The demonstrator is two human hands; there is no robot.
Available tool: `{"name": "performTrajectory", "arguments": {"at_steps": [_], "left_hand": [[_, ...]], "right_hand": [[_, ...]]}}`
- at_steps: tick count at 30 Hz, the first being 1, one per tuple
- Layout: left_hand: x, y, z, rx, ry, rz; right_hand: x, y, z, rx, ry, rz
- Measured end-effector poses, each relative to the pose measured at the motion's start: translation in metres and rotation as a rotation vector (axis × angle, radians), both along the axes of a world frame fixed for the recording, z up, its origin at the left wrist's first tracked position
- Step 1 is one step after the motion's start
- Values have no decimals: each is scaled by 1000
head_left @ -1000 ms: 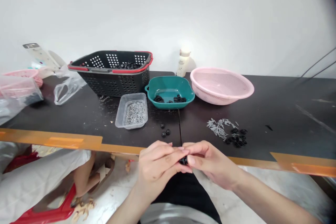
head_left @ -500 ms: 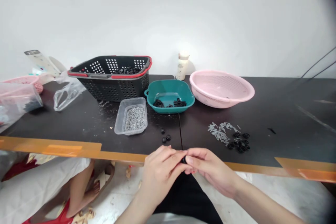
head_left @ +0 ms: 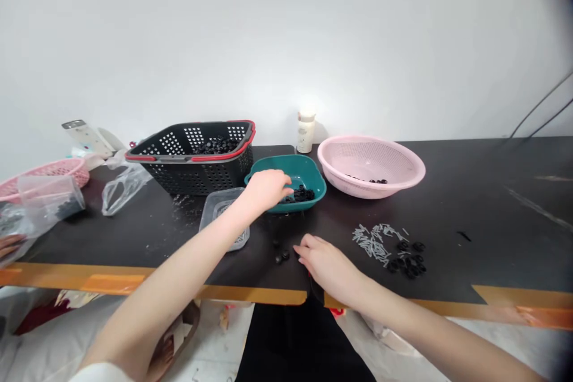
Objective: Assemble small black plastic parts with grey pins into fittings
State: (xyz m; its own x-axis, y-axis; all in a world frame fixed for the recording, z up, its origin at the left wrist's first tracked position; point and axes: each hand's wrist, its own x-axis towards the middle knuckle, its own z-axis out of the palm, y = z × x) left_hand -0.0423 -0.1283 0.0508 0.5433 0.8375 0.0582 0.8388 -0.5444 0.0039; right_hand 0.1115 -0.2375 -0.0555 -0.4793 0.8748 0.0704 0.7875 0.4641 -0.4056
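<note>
My left hand [head_left: 268, 188] hangs over the left part of the teal basin [head_left: 320, 196], its fingers loosely bent and apart, with nothing visible in them. Just right of its fingertips lie small black plastic parts [head_left: 303, 193] in the basin. On the table edge side, my right hand [head_left: 324, 262] rests low over the table with fingers slightly spread. Right beside those fingertips sit a few round black caps [head_left: 283, 256]. The undersides of both hands are hidden. My left forearm crosses a clear plastic box [head_left: 212, 206] of small metal pins and covers part of it.
A black basket [head_left: 197, 176] with red handles holds many black parts. A pink colander [head_left: 416, 174] has several black pieces inside. Grey pins [head_left: 372, 245] and black rings [head_left: 409, 264] lie at right. A white bottle [head_left: 305, 131] stands by the wall. Another person's hand [head_left: 9, 245] shows at far left.
My hands, which were together around a small black part at the table edge, have separated. The left went forward to the basin, the right onto the table. More black pieces show in the colander.
</note>
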Motion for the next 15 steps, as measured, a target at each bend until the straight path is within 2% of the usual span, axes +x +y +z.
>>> {"name": "performTrajectory", "arguments": {"at_steps": [3,7,10,15], "left_hand": [[24,46,-12,-138,136,16],[50,79,-38,-290,254,3],[59,91,-49,-329,291,-7],[60,98,-58,-340,297,-4]], "right_hand": [[-16,-3,2,-12,32,21],[-6,-11,11,-24,118,21],[29,-12,15,-19,225,-87],[123,8,12,4,246,-419]]}}
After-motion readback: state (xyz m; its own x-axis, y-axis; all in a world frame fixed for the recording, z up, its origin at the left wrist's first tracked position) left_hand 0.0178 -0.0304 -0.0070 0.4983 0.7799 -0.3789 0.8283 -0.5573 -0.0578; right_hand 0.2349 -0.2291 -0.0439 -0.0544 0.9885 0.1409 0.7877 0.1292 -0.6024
